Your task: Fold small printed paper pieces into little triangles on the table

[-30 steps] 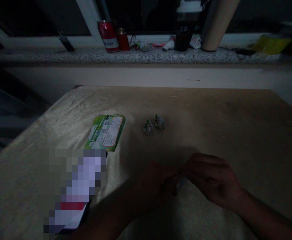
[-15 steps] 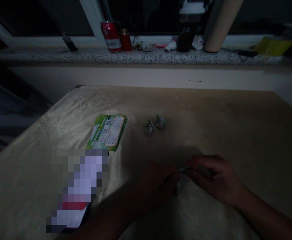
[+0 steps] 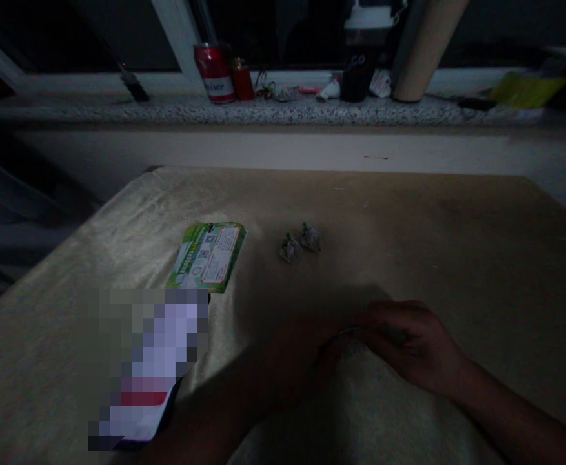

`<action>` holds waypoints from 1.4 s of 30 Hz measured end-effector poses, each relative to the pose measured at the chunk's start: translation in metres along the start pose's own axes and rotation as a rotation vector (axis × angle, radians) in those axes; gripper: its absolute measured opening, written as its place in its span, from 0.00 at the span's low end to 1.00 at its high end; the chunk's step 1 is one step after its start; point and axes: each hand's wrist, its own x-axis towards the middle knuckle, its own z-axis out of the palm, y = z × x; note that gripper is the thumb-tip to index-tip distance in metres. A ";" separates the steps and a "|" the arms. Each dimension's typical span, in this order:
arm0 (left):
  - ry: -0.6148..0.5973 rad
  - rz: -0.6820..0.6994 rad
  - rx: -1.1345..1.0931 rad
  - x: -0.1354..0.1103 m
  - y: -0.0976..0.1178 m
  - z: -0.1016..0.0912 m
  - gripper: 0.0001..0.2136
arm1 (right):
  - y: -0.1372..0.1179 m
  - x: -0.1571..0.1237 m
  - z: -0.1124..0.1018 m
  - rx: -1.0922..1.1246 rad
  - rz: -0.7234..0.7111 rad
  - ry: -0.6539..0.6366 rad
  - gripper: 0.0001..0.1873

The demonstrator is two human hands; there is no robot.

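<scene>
My left hand [image 3: 302,358] and my right hand [image 3: 408,345] meet low in the middle of the dim view, fingers pinched together on a small pale piece of paper [image 3: 352,342] between them. It is too dark to make out the paper's shape. Two small folded green-and-white paper pieces [image 3: 301,242] lie side by side on the tan table [image 3: 432,226], a little beyond my hands. A green-and-white printed stack of papers [image 3: 208,256] lies flat to the left of them.
A blurred-out object [image 3: 151,361] lies at the table's near left. Beyond the table runs a speckled stone sill [image 3: 263,110] with a red can [image 3: 213,71], a smaller red can, a dark cup [image 3: 357,61], a cardboard tube [image 3: 423,48] and yellow stuff [image 3: 527,87].
My hands stay together over the same spot; the fingers have shifted slightly and the small paper shows less than half a second ago.
</scene>
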 end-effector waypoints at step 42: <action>0.236 -0.040 -0.136 -0.001 -0.004 0.009 0.18 | -0.002 0.002 0.002 0.129 0.254 0.095 0.08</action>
